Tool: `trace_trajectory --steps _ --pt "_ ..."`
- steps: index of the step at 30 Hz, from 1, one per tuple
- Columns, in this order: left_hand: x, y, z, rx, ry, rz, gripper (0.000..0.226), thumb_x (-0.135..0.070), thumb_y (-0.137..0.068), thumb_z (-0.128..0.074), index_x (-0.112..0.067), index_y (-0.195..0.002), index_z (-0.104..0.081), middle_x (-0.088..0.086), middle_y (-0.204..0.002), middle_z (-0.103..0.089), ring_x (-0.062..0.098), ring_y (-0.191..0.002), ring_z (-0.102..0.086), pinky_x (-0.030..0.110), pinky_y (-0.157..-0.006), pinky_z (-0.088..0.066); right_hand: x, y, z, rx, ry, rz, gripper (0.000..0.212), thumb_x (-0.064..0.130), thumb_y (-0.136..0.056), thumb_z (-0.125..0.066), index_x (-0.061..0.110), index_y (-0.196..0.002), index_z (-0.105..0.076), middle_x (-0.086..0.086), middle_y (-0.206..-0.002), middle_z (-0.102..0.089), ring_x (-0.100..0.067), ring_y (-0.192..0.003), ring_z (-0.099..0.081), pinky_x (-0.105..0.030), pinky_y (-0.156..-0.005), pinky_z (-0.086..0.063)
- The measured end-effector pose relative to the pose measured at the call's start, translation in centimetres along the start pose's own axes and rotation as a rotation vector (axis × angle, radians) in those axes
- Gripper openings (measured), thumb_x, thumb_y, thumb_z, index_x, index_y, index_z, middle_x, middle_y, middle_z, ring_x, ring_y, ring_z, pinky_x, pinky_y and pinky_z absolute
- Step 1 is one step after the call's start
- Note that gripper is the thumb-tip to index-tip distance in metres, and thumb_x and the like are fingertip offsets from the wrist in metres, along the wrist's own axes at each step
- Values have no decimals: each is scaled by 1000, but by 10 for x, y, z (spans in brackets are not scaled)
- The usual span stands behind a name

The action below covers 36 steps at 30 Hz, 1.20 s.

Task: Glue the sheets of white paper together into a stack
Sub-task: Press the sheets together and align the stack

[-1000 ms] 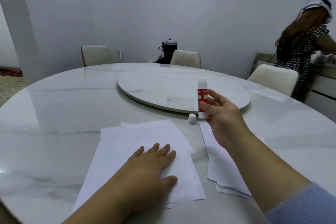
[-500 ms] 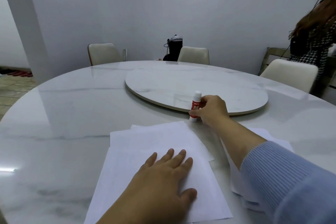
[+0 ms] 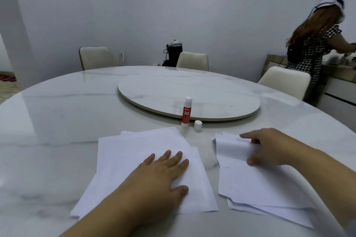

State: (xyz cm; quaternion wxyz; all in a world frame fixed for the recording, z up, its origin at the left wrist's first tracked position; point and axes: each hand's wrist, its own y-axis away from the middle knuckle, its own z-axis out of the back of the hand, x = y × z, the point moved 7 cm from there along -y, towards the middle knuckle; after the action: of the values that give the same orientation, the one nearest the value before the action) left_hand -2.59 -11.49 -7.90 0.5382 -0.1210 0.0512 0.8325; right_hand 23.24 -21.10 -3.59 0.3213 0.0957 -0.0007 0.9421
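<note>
left hand [image 3: 163,175] flat on glued stack [image 3: 146,161], right hand [image 3: 269,148] pinching loose sheet [image 3: 233,146], glue stick [image 3: 186,112] upright

Both forearms are bare up to the left hand [image 3: 163,177] and right hand [image 3: 269,148]; a sliver of blue sleeve [image 3: 351,230] shows at the right arm.

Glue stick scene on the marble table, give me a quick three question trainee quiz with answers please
1. True or false: the glue stick stands upright with its cap off.
2. Which hand lifts a sheet from the loose pile?
A. left
B. right
3. The left hand lies flat on the ____ paper stack.

Key: 1 true; 2 B, the right hand; 3 left.
</note>
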Motion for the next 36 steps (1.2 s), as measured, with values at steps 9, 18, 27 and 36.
trace_trajectory --steps 9,18,27,36 --pt "7 8 47 -303 633 76 32 -46 -95 -32 -62 -123 -38 -31 -144 -31 -14 -132 -20 13 -107 -15 1 52 67 -224 -397 66 22 29 -57 -88 17 -67 -73 -3 -66 -72 -24 -67 -67 -30 -59 -51" --pt "-25 29 73 -465 1326 -16 108 -50 -55 -78 -78 -121 3 -27 -97 -69 1 -93 -68 24 -73 -57 107 96 48 102 -1446 185 36 23 -46 -78 9 -79 -78 -6 -87 -78 -20 -73 -75 -30 -60 -61" --pt "35 63 84 -473 1384 230 68 -4 -77 -63 -52 -122 -46 1 -77 -76 26 -73 -73 28 -53 -57 121 91 20 156 -1730 264 69 10 -55 -79 10 -121 -60 -11 -97 -76 -24 -86 -74 -30 -63 -58" --pt "87 91 67 -538 753 504 4 -30 -74 -74 -33 -74 -72 1 -70 -70 2 -51 -56 22 -54 -40 105 72 -30 -2 -1183 171 35 1 -63 -83 18 -93 -74 6 -53 -62 -12 -51 -63 -16 -47 -47"
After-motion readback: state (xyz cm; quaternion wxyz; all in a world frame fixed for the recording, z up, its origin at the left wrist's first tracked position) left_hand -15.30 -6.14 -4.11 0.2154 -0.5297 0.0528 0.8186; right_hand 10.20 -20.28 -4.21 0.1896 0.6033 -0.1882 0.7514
